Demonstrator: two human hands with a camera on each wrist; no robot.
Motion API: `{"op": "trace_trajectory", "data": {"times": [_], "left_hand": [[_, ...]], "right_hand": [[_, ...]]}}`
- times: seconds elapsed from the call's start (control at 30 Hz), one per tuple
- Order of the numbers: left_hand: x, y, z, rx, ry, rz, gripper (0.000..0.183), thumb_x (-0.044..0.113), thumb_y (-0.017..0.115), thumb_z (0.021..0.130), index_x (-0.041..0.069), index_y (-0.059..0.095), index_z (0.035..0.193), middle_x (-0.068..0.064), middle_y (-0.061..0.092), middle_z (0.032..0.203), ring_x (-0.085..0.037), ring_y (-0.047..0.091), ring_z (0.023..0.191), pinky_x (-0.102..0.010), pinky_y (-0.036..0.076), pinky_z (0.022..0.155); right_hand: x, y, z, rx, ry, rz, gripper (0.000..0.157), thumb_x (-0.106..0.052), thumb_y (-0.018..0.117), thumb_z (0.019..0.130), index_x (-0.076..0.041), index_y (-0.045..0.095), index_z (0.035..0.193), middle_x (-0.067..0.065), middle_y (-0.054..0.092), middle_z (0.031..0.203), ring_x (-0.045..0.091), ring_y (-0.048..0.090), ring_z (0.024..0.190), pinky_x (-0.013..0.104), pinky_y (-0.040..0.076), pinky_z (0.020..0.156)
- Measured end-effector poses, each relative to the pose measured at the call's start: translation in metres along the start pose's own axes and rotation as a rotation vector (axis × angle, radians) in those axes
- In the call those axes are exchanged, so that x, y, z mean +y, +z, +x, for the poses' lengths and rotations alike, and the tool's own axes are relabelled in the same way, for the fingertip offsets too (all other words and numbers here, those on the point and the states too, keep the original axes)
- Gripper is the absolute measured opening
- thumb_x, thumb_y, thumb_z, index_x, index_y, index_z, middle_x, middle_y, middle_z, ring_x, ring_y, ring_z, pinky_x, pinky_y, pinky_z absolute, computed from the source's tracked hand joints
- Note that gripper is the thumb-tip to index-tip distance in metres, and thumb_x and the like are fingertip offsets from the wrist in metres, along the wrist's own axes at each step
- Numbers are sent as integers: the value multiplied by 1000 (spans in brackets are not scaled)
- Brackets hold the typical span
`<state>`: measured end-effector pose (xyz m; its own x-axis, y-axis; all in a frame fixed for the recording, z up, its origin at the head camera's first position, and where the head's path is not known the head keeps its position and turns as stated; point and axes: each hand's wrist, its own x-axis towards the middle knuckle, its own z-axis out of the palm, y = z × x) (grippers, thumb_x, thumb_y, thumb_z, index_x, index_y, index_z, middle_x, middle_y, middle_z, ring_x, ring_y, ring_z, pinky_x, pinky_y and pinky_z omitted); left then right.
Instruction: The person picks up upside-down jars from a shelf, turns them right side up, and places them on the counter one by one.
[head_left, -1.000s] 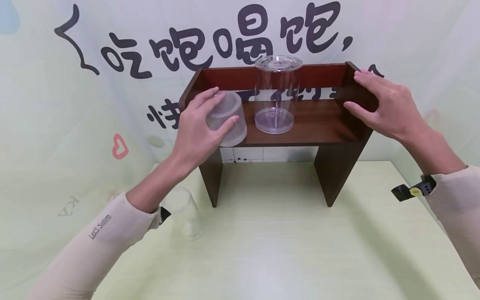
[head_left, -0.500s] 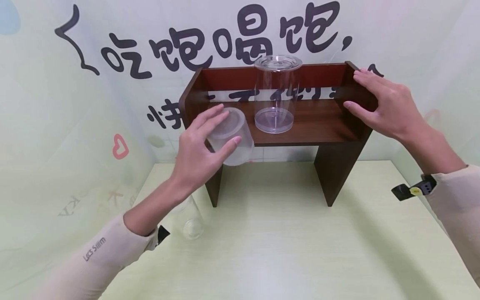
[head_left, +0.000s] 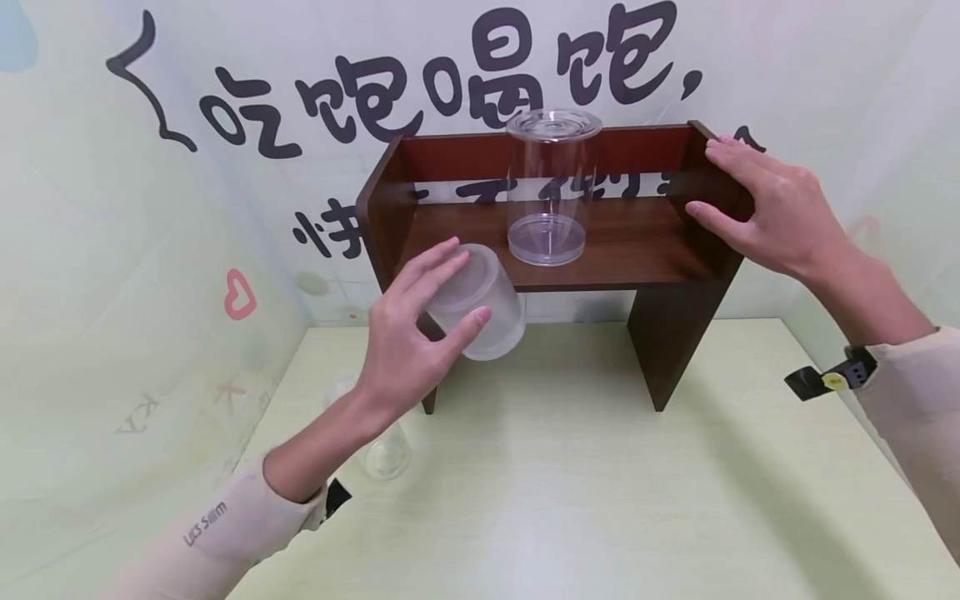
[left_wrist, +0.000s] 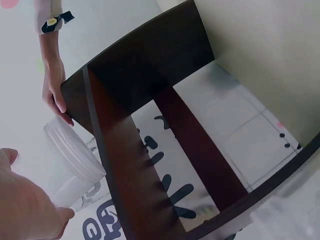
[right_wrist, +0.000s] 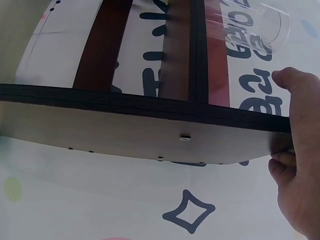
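Note:
My left hand (head_left: 412, 333) holds a frosted, translucent jar (head_left: 487, 317) between thumb and fingers, tilted, in front of the shelf's left part and overlapping its front edge in the head view. In the left wrist view the jar's ridged rim (left_wrist: 82, 155) shows beyond the hand. The dark brown wooden desktop shelf (head_left: 637, 250) stands on the table. Its right side panel is gripped by my right hand (head_left: 780, 208), thumb inside and fingers outside, as the right wrist view shows at the panel (right_wrist: 150, 107). A tall clear jar (head_left: 553, 183) stands on the shelf board.
Another clear container (head_left: 386, 454) is on the pale table (head_left: 570, 500), left of the shelf and partly hidden by my left forearm. Behind the shelf hangs a backdrop (head_left: 247, 192) with large black lettering.
My left hand has taken the frosted jar off the shelf board, bringing it down, toward me and slightly right. The right hand stays on the side panel.

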<state>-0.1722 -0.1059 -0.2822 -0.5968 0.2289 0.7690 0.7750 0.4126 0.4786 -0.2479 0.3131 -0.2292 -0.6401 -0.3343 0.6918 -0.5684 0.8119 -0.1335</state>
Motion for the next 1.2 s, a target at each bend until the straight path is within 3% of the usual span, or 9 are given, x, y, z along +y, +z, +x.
{"op": "trace_trajectory", "data": {"times": [0.23,0.47,0.53,0.6,0.77,0.9,1.03,1.2], "left_hand": [[2,10,-15,20,-15,-74,56,16,82,89,4,67,142,-7,59,153,-23,61,134,-40,56,106],[3,25,-32,1,-142,-271,54,10,78,92,3,64,144,-12,55,155,-26,60,135,-36,57,105],[2,30,-36,-2,-175,-317,54,9,77,92,2,64,144,-13,55,155,-27,59,135,-36,56,105],[1,35,-40,-3,-202,-350,53,8,76,92,2,64,144,-14,54,155,-28,59,135,-35,57,104],[-3,47,-49,23,-262,-383,51,10,76,93,4,65,143,-10,56,154,-25,58,136,-30,57,102],[-4,56,-54,70,-287,-413,49,13,74,94,6,66,143,-9,57,153,-24,57,137,-25,59,95],[-5,66,-58,107,-303,-450,48,14,73,96,7,65,143,-11,56,155,-22,54,140,-19,58,80],[-9,77,-59,159,-304,-525,47,9,67,99,1,63,144,-13,55,155,-23,49,145,-21,56,96]], "right_hand": [[-2,-1,-1,2,35,12,64,-23,77,96,1,56,151,23,53,156,44,48,146,56,37,122],[-10,-3,-3,16,45,-3,64,-22,77,95,5,55,149,27,54,153,47,49,145,48,29,129],[-12,-2,-5,30,17,-9,65,-23,77,94,7,56,148,29,55,152,47,48,145,45,25,131],[-16,-2,-8,57,-35,-22,69,-36,75,96,9,57,146,30,56,150,46,47,146,45,22,131],[-31,2,-14,157,-187,-77,89,-68,50,102,11,59,142,31,59,146,45,47,146,52,22,131],[-52,6,-20,233,-274,-58,81,-62,53,104,10,62,139,29,60,145,45,48,145,50,28,129],[-75,16,-31,289,-305,51,73,-56,61,102,8,65,137,26,62,144,42,50,144,45,33,127],[-97,35,-44,291,-339,162,70,-54,63,102,7,65,138,25,63,144,41,53,141,39,36,126]]}}
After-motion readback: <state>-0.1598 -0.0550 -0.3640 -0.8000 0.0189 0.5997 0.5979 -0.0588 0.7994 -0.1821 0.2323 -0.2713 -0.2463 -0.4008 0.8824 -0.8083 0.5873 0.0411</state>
